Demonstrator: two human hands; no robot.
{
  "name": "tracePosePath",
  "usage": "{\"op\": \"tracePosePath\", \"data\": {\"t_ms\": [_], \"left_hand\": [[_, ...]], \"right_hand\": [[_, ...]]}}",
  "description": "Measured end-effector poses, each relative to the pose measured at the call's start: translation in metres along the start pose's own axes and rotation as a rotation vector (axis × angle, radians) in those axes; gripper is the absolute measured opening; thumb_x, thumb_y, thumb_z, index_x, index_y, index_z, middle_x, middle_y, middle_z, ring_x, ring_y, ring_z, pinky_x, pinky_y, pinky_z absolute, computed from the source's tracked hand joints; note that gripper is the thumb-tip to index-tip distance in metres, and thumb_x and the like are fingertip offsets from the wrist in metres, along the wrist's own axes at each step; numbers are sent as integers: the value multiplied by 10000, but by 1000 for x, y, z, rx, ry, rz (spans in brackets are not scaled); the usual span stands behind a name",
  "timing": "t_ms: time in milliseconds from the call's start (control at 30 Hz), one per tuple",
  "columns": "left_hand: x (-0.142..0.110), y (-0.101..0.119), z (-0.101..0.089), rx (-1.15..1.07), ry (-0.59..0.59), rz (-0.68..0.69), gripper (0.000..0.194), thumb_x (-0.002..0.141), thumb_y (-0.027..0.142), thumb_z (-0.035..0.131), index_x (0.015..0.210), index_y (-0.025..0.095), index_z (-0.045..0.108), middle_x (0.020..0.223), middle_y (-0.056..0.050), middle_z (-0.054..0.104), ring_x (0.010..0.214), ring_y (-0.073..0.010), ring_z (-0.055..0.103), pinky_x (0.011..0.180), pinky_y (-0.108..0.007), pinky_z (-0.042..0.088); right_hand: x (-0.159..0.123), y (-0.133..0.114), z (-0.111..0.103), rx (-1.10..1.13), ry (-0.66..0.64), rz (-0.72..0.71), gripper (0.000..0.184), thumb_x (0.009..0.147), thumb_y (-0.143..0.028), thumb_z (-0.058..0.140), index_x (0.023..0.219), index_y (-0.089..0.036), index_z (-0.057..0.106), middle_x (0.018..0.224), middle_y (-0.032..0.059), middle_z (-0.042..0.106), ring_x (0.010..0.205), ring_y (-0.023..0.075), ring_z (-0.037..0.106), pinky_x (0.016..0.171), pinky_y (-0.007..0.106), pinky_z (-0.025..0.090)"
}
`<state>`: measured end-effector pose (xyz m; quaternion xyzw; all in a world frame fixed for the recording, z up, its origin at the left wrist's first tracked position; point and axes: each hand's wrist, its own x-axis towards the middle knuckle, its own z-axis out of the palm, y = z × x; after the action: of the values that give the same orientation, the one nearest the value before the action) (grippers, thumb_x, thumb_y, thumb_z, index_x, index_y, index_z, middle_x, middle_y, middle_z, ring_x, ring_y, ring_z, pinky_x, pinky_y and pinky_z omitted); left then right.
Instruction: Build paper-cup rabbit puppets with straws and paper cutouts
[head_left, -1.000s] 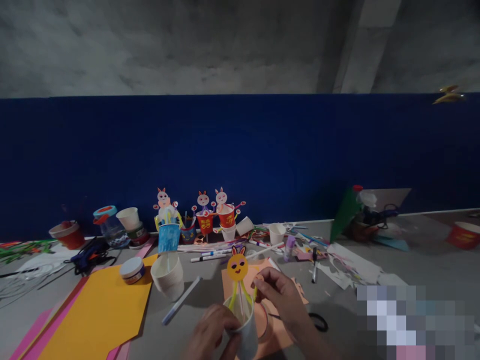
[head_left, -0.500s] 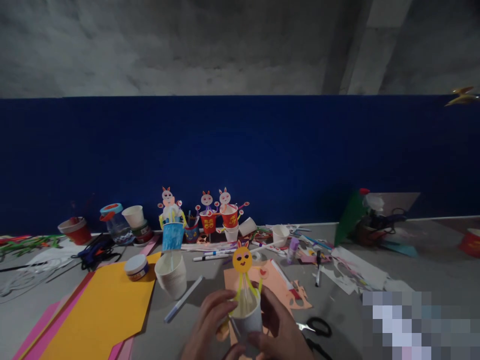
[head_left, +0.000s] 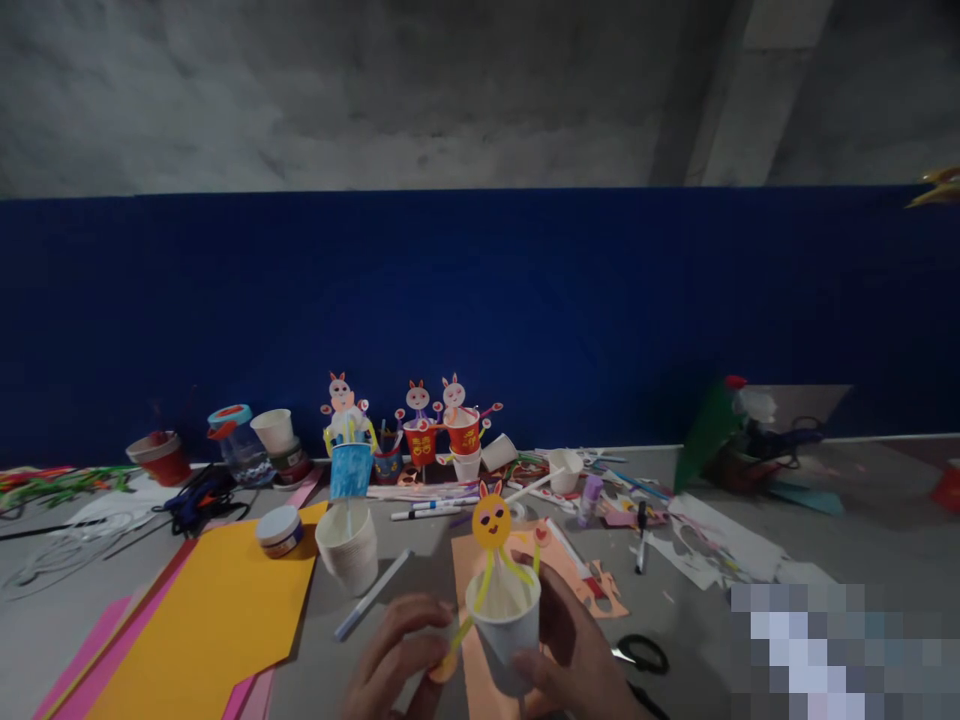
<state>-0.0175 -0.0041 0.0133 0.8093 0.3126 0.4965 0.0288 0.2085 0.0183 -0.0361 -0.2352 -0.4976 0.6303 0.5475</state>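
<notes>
A white paper cup is gripped in my right hand, its fingers and thumb around the right side. From the cup rises a paper rabbit figure with a round yellow-orange face, pink ears and yellow fuzzy-wire arms. One arm ends in a pale disc with a red heart, above my right fingers. The other arm hangs over the cup's left rim and ends in a small orange paper disc. My left hand is closed, pinching that disc between thumb and fingers. A stick shows below the cup.
Stacked white cups and a marker are at left, beside yellow card. Peach card lies under the hands; scissors are at right. Finished-looking rabbit cups stand at the back, with several markers before them.
My left hand has left the cup's side and moved left and down, drawing the orange disc out from the cup. The cup has shifted slightly right in my right hand.
</notes>
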Motion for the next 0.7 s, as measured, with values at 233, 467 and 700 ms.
{"op": "tracePosePath", "data": {"t_ms": [233,467,700], "left_hand": [[7,4,2,-257,1,-162,142,978,167,513,1036,281,574,1036,-45,708,994,-190,689,870,-256,553],[11,7,12,-382,70,-291,175,977,159,532,1079,286,593,1025,-29,671,1012,-185,646,882,-252,526],[15,0,22,-377,61,-337,96,975,208,552,1001,268,623,1015,-27,648,968,-192,637,845,-265,502]], "right_hand": [[-3,5,-4,-57,45,4,891,688,-467,884,1456,-246,489,1513,159,527,1360,349,520,1111,440,421],[-3,21,-2,-125,66,-71,942,679,-504,867,1484,-233,460,1532,162,506,1370,360,511,1094,423,450],[-5,16,-1,-79,121,-37,904,680,-463,891,1459,-267,475,1479,151,565,1348,341,536,1100,427,438]]}}
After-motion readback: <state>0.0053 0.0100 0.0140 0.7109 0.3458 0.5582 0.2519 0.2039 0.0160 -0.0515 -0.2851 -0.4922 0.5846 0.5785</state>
